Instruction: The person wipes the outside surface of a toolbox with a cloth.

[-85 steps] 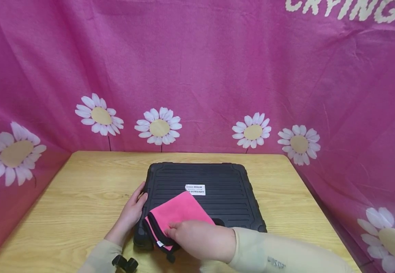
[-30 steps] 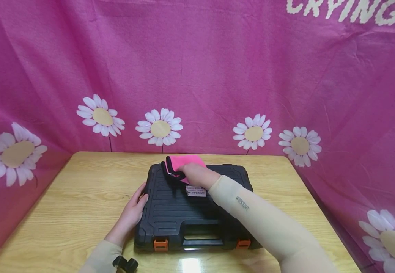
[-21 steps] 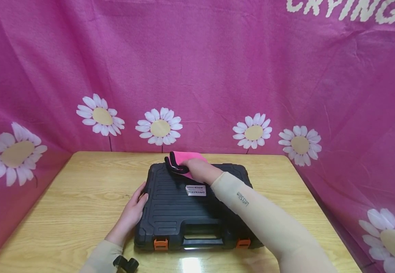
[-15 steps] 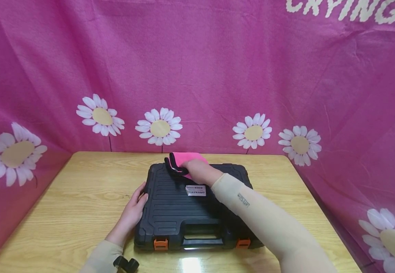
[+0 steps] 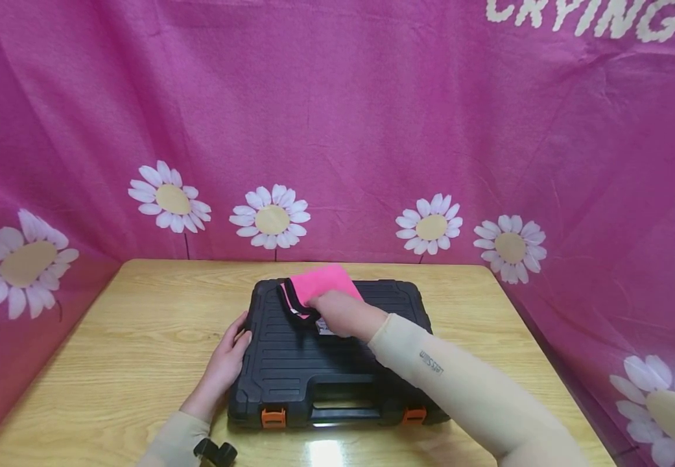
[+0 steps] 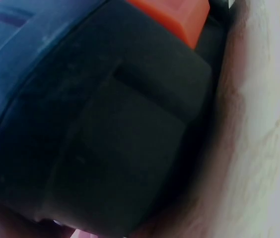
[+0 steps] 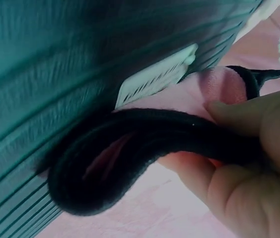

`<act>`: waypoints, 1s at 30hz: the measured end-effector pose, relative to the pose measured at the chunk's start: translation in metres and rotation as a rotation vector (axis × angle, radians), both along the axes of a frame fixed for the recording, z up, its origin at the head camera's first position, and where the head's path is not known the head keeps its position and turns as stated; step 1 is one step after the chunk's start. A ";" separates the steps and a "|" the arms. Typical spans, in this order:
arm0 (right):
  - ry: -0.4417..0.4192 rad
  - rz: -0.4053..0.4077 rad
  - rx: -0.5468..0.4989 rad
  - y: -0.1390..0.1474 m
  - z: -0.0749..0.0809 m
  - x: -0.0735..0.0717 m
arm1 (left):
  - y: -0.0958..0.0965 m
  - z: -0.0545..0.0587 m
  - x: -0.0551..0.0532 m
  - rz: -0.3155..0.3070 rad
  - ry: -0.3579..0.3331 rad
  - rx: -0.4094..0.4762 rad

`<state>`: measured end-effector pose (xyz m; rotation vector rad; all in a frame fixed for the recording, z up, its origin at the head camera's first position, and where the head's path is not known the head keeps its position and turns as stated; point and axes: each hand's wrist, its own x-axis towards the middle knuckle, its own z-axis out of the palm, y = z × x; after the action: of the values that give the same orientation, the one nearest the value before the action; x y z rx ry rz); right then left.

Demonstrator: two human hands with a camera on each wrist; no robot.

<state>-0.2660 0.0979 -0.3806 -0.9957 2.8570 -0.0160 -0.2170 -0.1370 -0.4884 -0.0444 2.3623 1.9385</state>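
A black plastic tool case [image 5: 281, 363] lies flat on the table with its lid down. Its carry handle [image 5: 345, 414] and two orange latches [image 5: 273, 418] face me. My right hand [image 5: 345, 313] pinches a folded pink cloth [image 5: 328, 280] with black edging over the far half of the lid. In the right wrist view, thumb and fingers grip the cloth [image 7: 179, 99], whose looped black edge meets the ribbed lid beside a white label [image 7: 155, 77]. My left hand [image 5: 224, 360] rests along the case's left side, fingers extended. Close up, the left wrist view shows the case corner [image 6: 105, 124].
The wooden table [image 5: 156, 324] extends on both sides of the case. A pink curtain [image 5: 349, 130] printed with white daisies hangs behind and beside it. A small black device [image 5: 214, 452] is strapped to my left wrist.
My right hand has carried the cloth from the lid's front left to its far edge, then slightly back toward me, partly covering the label. The left hand and case have stayed put.
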 end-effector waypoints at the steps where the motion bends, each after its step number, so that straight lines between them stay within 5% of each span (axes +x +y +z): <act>1: -0.005 0.001 0.005 0.000 0.000 0.004 | 0.000 0.000 0.000 0.002 -0.005 -0.001; 18: 0.054 0.088 0.066 0.011 -0.006 0.083 | -0.001 0.000 -0.001 0.013 -0.013 -0.023; 30: 0.020 0.120 0.035 0.024 -0.003 0.120 | -0.001 -0.002 -0.002 -0.002 -0.039 -0.009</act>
<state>-0.1461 0.1223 -0.3841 -1.1645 2.7995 0.0552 -0.2188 -0.1384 -0.4903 -0.0795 2.3460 1.9081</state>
